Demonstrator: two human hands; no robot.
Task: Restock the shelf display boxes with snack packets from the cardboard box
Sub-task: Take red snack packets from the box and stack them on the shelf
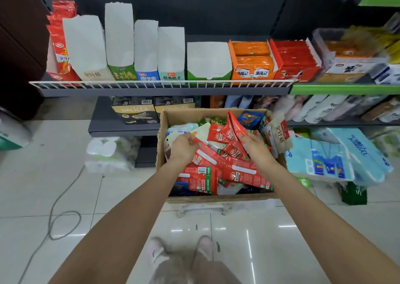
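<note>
Red snack packets (218, 171) fill the open cardboard box (186, 114), mixed with a few white, blue and beige packs; box sits on the floor just near of the lower shelf, centre of view. Left hand (184, 146) is down in the box's left half, fingers curled, pinching the corner of a red packet (204, 151). Right hand (255, 146) grips a small fan of red packets (234, 126), lifted and tilted up over the box's far right part. Both forearms reach in from the near side.

Far side, upper shelf (164, 91) with a white wire rail: row of display boxes (171, 54), several white-walled ones standing open; an orange box (252, 61) and a red box (295, 60) to their right are packed full. Red bags (60, 45) stand at the far left end. Tissue packs (324, 160) lie right of the cardboard box. Grey cable (62, 214) loops on the tiled floor, left.
</note>
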